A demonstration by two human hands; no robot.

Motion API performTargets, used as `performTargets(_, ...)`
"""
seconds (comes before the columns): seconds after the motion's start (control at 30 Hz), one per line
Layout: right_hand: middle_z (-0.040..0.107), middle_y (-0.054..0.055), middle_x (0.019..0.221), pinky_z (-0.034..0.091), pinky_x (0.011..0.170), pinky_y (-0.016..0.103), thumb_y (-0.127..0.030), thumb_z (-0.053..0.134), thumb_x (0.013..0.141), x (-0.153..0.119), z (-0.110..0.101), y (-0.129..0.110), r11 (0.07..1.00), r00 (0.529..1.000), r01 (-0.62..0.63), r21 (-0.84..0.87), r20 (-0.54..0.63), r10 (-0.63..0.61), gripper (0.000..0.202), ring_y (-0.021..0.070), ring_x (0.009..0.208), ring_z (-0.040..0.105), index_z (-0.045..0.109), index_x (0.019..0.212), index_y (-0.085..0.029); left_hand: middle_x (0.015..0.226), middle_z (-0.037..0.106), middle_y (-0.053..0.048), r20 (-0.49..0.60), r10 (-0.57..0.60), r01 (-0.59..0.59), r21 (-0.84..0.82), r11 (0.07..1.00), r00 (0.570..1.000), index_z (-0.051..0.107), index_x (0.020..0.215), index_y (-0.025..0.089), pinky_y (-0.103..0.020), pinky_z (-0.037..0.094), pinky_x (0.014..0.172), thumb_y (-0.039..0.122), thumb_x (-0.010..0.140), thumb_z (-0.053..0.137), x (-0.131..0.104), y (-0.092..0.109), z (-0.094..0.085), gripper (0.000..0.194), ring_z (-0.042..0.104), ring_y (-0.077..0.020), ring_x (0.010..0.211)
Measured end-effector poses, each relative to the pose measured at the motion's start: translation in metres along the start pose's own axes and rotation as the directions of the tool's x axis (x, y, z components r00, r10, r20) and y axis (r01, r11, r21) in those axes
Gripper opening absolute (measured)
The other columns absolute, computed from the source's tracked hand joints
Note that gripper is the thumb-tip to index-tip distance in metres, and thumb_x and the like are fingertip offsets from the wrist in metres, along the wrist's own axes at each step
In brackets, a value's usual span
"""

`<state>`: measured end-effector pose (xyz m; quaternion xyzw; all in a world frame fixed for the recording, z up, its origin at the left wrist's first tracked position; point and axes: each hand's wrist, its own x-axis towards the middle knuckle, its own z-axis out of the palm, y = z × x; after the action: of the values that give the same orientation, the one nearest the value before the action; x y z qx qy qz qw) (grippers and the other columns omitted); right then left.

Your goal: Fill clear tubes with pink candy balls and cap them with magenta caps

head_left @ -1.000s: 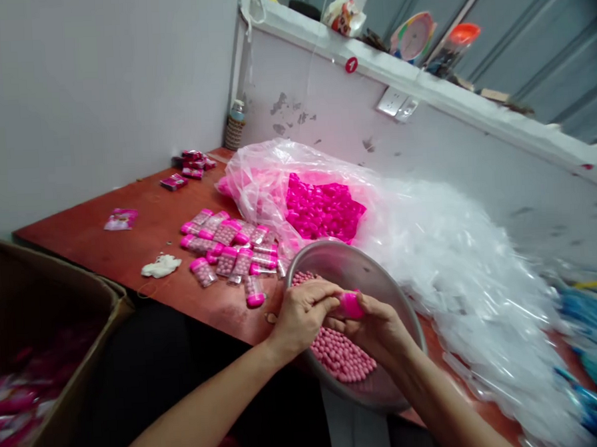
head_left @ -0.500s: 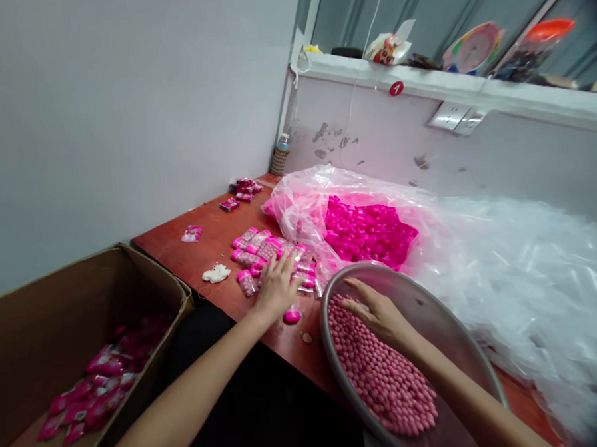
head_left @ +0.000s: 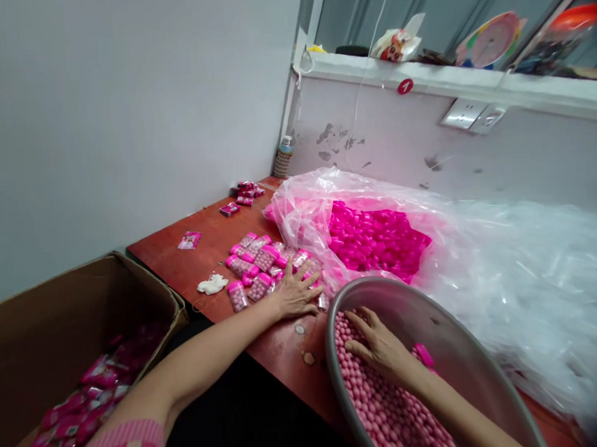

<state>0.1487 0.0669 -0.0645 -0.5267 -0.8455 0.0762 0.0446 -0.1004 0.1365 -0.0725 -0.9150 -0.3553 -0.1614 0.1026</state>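
My left hand point(head_left: 298, 294) lies with fingers spread over a group of small clear jars point(head_left: 266, 257) with pink lids, filled with pink balls. Its fingertips touch the jars on the right of the group. Inside a grey metal basin point(head_left: 471, 321), my right hand point(head_left: 379, 346) rests on a heap of pink balls point(head_left: 383, 412), its thumb apart from its curved fingers. Beyond the right forearm, a bright pink cap point(head_left: 424, 355) shows among the balls; whether a jar is attached is hidden.
Behind the basin lies a clear plastic bag point(head_left: 302, 200) of pink lids point(head_left: 374, 236). Translucent plastic point(head_left: 532, 291) is piled to the right. A cardboard box point(head_left: 146, 275) with pink packets point(head_left: 94, 394) stands at left. White crumpled material point(head_left: 212, 284) and a packet point(head_left: 189, 240) lie on the table.
My left hand has shifted right across the jars, and the pink-capped item below it is gone from there. My right hand has lowered onto the balls; a pink cap now shows in the basin.
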Motion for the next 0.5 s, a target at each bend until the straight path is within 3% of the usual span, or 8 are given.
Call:
performTargets(0.17, 0.031, 0.014, 0.139, 0.032, 0.101, 0.05, -0.057, 0.037, 0.084, -0.005, -0.001, -0.002, 0.999, 0.999, -0.029, -0.032, 0.039, 0.031, 0.059, 0.0316, 0.125, 0.035, 0.039, 0.134, -0.025, 0.134, 0.046, -0.006, -0.03, 0.123, -0.122, 0.036, 0.992, 0.992, 0.05, 0.12, 0.028, -0.061, 0.013, 0.1, 0.05, 0.084, 0.043, 0.004, -0.043, 0.01, 0.043, 0.028, -0.034, 0.128)
performTargets(0.33, 0.029, 0.016, 0.14, 0.031, 0.1, 0.053, -0.055, 0.036, 0.085, -0.006, 0.0, -0.008, 0.997, 0.997, -0.057, -0.06, 0.055, 0.06, 0.06, 0.0332, 0.127, 0.033, 0.037, 0.136, -0.022, 0.138, 0.041, -0.004, -0.023, 0.22, -0.219, 0.042, 0.975, 0.975, 0.047, 0.124, 0.032, -0.06, 0.014, 0.1, 0.039, 0.088, 0.041, -0.001, -0.097, 0.016, 0.037, 0.027, -0.0335, 0.129)
performTargets(0.43, 0.029, 0.018, 0.14, 0.03, 0.101, 0.055, -0.052, 0.038, 0.085, -0.007, 0.001, -0.012, 0.994, 0.994, -0.078, -0.083, 0.069, 0.084, 0.06, 0.0337, 0.128, 0.032, 0.035, 0.136, -0.02, 0.137, 0.043, -0.003, 0.0, 0.201, -0.201, 0.051, 0.978, 0.98, 0.045, 0.125, 0.033, -0.059, 0.015, 0.099, 0.027, 0.089, 0.039, -0.004, -0.122, 0.014, 0.037, 0.032, -0.0298, 0.127)
performTargets(0.5, 0.028, 0.019, 0.14, 0.029, 0.101, 0.055, -0.051, 0.04, 0.085, -0.008, 0.003, -0.012, 0.992, 0.994, -0.08, -0.097, 0.066, 0.087, 0.061, 0.0343, 0.128, 0.031, 0.035, 0.136, -0.019, 0.134, 0.047, -0.004, 0.004, 0.148, -0.148, 0.068, 0.987, 0.989, 0.047, 0.123, 0.03, -0.057, 0.018, 0.099, 0.02, 0.088, 0.038, -0.005, -0.125, 0.011, 0.037, 0.036, -0.0281, 0.123)
